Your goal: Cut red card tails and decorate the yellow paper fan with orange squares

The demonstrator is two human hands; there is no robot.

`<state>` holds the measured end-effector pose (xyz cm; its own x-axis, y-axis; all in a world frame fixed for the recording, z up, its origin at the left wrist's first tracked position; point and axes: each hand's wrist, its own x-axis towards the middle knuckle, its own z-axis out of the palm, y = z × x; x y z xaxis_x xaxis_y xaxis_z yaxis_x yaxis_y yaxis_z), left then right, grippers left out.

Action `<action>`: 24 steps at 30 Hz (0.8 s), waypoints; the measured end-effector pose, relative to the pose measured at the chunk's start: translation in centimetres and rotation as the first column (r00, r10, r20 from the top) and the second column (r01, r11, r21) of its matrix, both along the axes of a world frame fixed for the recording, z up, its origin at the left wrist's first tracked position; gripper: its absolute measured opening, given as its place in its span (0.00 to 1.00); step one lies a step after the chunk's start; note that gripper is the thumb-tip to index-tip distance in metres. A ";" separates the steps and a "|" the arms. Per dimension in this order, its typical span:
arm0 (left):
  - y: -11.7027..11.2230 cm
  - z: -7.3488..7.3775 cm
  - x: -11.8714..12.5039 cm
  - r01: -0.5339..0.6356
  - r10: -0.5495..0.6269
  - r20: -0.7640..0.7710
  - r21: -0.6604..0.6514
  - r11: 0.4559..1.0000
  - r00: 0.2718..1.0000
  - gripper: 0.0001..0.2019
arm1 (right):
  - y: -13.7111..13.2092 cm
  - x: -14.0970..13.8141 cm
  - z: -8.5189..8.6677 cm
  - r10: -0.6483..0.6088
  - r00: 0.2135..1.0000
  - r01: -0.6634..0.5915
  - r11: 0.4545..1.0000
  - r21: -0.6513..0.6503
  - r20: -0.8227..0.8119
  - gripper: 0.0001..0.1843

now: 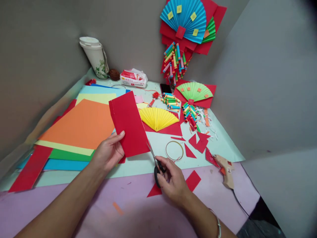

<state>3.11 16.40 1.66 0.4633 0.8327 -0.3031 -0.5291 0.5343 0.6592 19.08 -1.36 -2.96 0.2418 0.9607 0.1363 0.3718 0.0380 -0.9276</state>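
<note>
My left hand grips a folded piece of red card by its lower left edge, thumb on top. The card is held up above the table at a slant. In my right hand is a pair of scissors with black handles, fingers through the loops. Their blades point up at the card's lower right corner, and the blades look partly apart. Red scraps lie under and beside my right hand. Behind the card sits a yellow paper fan on red card.
Coloured paper sheets are stacked at the left. A tape roll and a glue gun with a cord lie at the right. Behind are paper rolls, a green fan, a white cup and a tissue pack.
</note>
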 end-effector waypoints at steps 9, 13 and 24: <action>0.0 0.0 0.0 0.003 -0.003 0.008 -0.004 1.000 1.000 0.18 | 0.0 0.1 0.0 0.011 1.000 -0.011 1.000 -0.001 -0.014 0.30; 0.0 0.3 -0.2 -0.024 0.024 0.016 0.010 1.000 1.000 0.18 | -0.3 0.0 0.1 -0.021 1.000 0.021 1.000 -0.013 0.020 0.29; 0.7 1.0 -1.2 -0.241 0.247 -0.077 0.073 0.968 0.966 0.14 | -0.2 -0.8 1.2 -0.069 0.666 0.198 0.976 -0.087 0.743 0.20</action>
<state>1.89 17.06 2.68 0.2184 0.9359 -0.2763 -0.5788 0.3522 0.7355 18.29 -1.53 -1.79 0.2529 0.9493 0.1869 0.9222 -0.1781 -0.3432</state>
